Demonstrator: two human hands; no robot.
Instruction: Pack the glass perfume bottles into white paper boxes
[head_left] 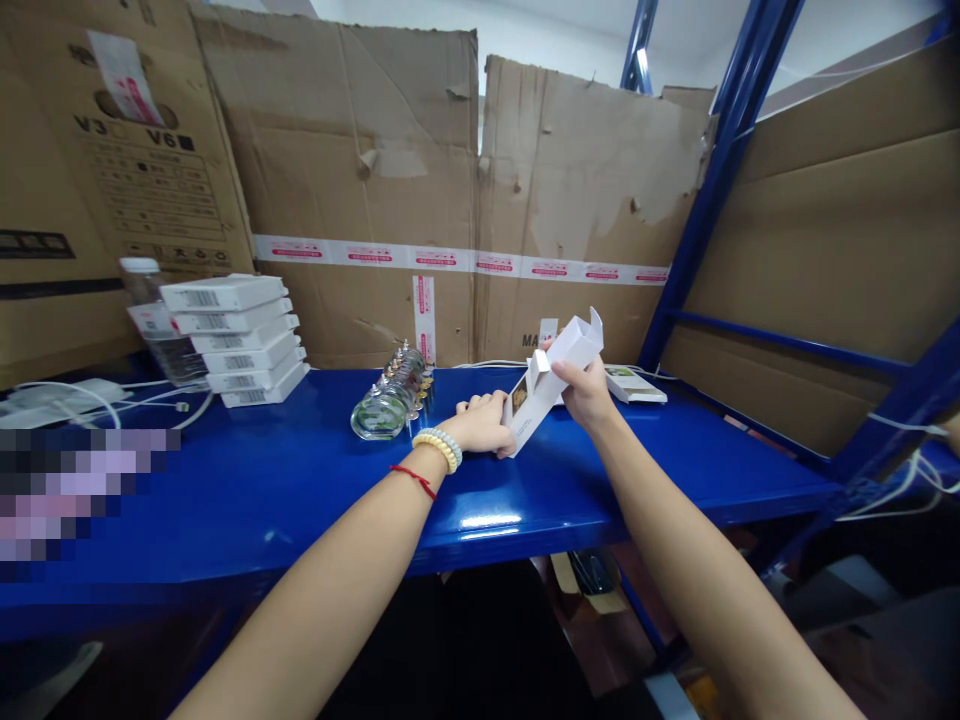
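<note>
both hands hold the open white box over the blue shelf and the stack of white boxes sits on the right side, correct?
Not quite: the stack of white boxes sits on the left side of the blue shelf, as the head view shows. Both hands, left hand and right hand, do hold the open white box.

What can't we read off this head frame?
- Box contents: open end faces away, and both the left hand and right hand cover part of it.
- Left fingertips: curled under the hand against the box's lower end.
- Stack of boxes labels: too small to read.
- Jars: number unclear, they overlap in a row.
- Left shelf area: pixelated patch hides it.
- Flat pack: partly behind the right hand.
</note>
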